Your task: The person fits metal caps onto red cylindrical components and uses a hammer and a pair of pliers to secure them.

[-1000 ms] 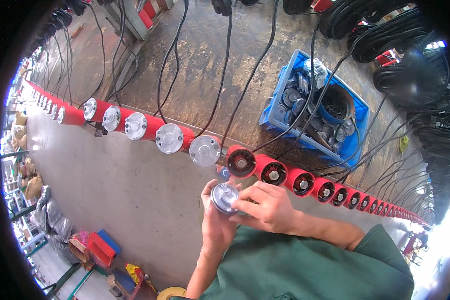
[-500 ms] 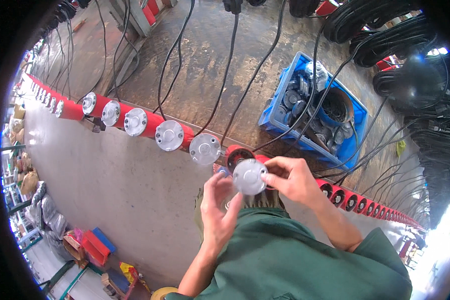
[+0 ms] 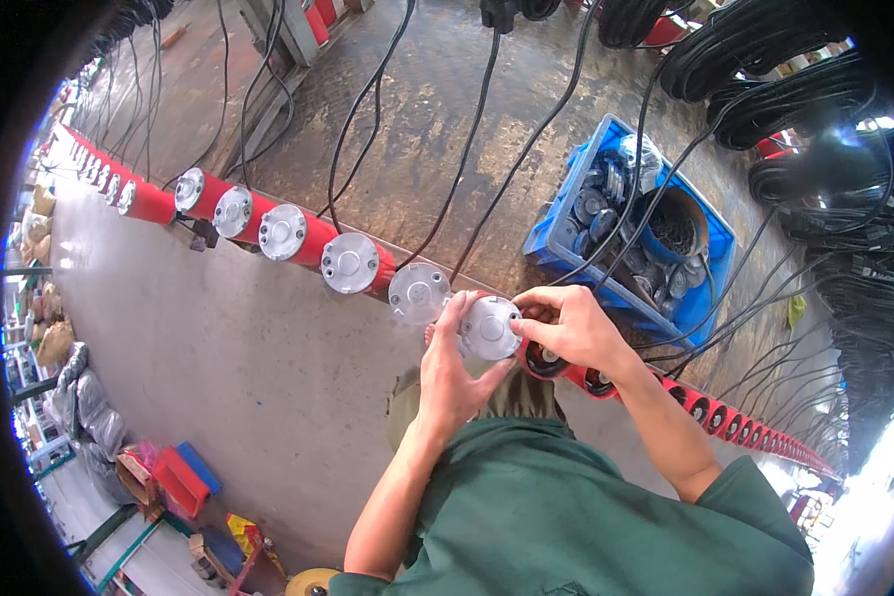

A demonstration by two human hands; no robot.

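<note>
A round, pale metal end cap is between my two hands, over the end of a red cylindrical housing that shows only as a sliver behind it. My left hand curves along the cap's left side, with the thumb at its lower edge. On the other side, my right hand pinches the rim beside a small hole. Leftward, similar caps cover the housings, the closest cap almost touching my left fingers. To the right, an open-ended red housing shows a dark inside.
The housings line the edge of a worn table, black cables trailing behind them. A blue crate of metal caps and a round tub of small parts stands beyond my right hand. Coiled black cables hang at far right.
The cap has moved up and slightly left onto the open housing's end. My left hand has come up against its left side; my right hand still pinches its right rim. The view has shifted slightly.
</note>
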